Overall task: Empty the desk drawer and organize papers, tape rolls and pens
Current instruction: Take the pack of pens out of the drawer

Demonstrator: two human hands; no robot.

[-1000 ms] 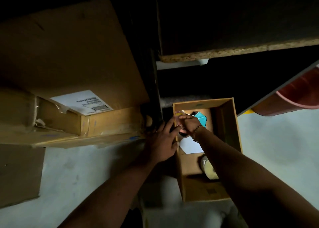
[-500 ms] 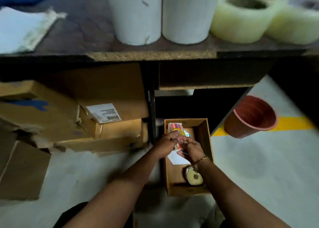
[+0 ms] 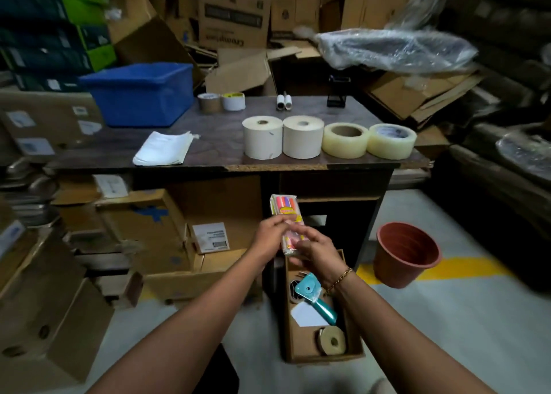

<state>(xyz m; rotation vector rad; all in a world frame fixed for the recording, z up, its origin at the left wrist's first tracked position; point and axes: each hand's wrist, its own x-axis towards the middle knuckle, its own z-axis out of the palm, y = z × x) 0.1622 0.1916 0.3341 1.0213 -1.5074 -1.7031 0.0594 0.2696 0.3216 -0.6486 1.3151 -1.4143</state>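
Note:
My left hand [image 3: 269, 235] and my right hand [image 3: 316, 250] both grip a clear pack of coloured pens [image 3: 285, 211], held upright above the open drawer [image 3: 302, 343] that lies on the floor. Inside the drawer lie a teal tape dispenser [image 3: 313, 294], a white paper [image 3: 307, 316] and a brown tape roll [image 3: 333, 340]. On the dark desk [image 3: 214, 134] stand two white paper rolls [image 3: 281, 137], two clear tape rolls [image 3: 368, 140] and a stack of white papers [image 3: 164, 149].
A blue bin [image 3: 140, 97] stands at the desk's back left, with small rolls [image 3: 222, 102] beside it. Cardboard boxes [image 3: 167, 232] fill the space under and left of the desk. A terracotta pot [image 3: 404, 253] sits on the floor to the right.
Both hands have lifted the pen pack up out of the drawer. My view has tilted up from the drawer to take in the whole desk top.

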